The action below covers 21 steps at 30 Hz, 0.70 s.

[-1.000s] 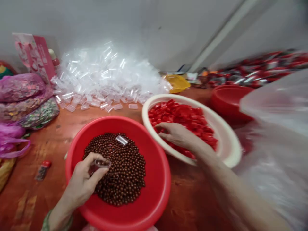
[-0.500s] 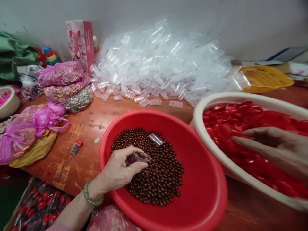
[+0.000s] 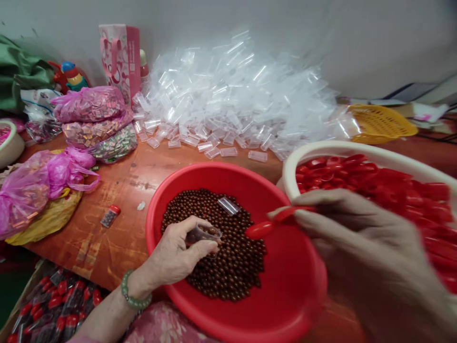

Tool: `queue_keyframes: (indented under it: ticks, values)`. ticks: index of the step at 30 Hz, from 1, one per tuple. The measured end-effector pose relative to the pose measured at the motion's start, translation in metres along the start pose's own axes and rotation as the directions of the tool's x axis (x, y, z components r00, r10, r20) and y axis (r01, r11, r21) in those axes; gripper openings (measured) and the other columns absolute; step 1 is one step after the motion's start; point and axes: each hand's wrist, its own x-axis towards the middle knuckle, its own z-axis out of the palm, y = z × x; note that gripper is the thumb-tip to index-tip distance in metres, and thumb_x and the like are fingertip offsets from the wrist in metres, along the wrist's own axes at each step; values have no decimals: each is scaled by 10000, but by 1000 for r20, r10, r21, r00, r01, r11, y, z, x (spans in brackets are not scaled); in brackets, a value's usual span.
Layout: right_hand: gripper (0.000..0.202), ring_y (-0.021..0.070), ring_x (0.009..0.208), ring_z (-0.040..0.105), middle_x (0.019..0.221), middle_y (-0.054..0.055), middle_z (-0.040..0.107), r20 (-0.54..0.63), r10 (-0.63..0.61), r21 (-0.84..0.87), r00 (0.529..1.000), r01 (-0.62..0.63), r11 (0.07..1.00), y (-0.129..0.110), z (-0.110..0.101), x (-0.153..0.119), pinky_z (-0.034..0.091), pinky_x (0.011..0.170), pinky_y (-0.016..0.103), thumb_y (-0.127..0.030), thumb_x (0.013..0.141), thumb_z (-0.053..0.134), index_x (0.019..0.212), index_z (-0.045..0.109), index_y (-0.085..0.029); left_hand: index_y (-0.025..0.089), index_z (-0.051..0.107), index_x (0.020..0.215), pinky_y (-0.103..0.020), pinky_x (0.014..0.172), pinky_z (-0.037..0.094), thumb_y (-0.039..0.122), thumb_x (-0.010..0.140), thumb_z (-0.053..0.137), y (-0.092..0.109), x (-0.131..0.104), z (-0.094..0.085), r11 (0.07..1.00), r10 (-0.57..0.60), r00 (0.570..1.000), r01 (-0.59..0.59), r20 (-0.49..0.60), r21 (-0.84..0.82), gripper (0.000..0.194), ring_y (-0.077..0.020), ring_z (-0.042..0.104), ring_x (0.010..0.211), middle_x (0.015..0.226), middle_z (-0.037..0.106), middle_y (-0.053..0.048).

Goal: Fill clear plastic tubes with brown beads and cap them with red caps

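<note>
My left hand (image 3: pixel 183 252) is closed around a small clear plastic container (image 3: pixel 203 233), its open end facing right and some brown balls showing inside. It is held over a heap of shiny brown balls (image 3: pixel 232 267) in a red basin (image 3: pixel 289 281). A second clear container (image 3: pixel 228 206) lies on the balls. Between the thumb and fingers of my right hand (image 3: pixel 360 238) is a red plastic cap (image 3: pixel 274 223), above the basin's right side. Behind that hand stands a white tub (image 3: pixel 291 171) full of red caps (image 3: pixel 378 186).
Clear containers (image 3: pixel 228 95) are piled against the wall beside a yellow basket (image 3: pixel 385 121). Pink bags (image 3: pixel 89 105) of small pieces sit at the left. One filled, red-capped container (image 3: pixel 110 216) lies on the table (image 3: pixel 124 190). More fill a box (image 3: pixel 53 305) at lower left.
My right hand has come out of the white tub and moved left over the red basin with a red cap. My left hand has stayed nearly in place with the clear container.
</note>
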Motion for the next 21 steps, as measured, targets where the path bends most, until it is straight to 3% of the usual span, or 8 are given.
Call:
queue_keyframes:
  ticks: [4, 9, 12, 16, 21]
  values:
    - [259, 136, 625, 620, 708, -6, 649, 227, 93, 190, 970, -137, 972, -7, 40, -2, 517, 583, 246, -382, 681, 771, 839, 641, -224, 144, 630, 1004, -224, 651, 424, 269, 855, 585, -1, -3, -2, 997, 10, 1000, -8, -29, 74, 200, -115, 575, 704, 789, 650, -22]
    - [257, 131, 597, 593, 702, -5, 633, 221, 140, 238, 965, -193, 952, -12, 63, 1, 524, 588, 270, -392, 641, 794, 734, 615, -232, 141, 661, 970, -217, 631, 392, 250, 865, 569, -4, -6, -5, 981, 63, 997, -52, -54, 186, 177, -101, 496, 659, 722, 586, 8]
    - [257, 131, 613, 596, 713, -9, 635, 182, 131, 207, 975, -168, 964, -11, 64, 1, 523, 598, 270, -397, 640, 797, 722, 615, -235, 136, 668, 944, -212, 598, 385, 227, 858, 568, -5, -7, -7, 972, 87, 994, -70, -67, 224, 160, -101, 483, 635, 701, 577, 9]
    - [247, 128, 563, 569, 648, -10, 624, 119, 59, 27, 991, -62, 998, -9, 56, -1, 472, 495, 228, -391, 650, 791, 725, 627, -223, 142, 668, 1004, -218, 625, 415, 208, 853, 575, -7, -7, -10, 955, 133, 987, -103, -94, 277, 190, -116, 535, 674, 757, 627, -10]
    - [231, 119, 524, 573, 639, -11, 619, 38, -166, -246, 985, 170, 954, -11, 40, -6, 471, 485, 223, -363, 659, 781, 750, 640, -203, 140, 663, 985, -227, 724, 458, 177, 852, 577, -8, -6, -12, 931, 185, 978, -143, -98, 335, 163, -129, 605, 757, 867, 690, -39]
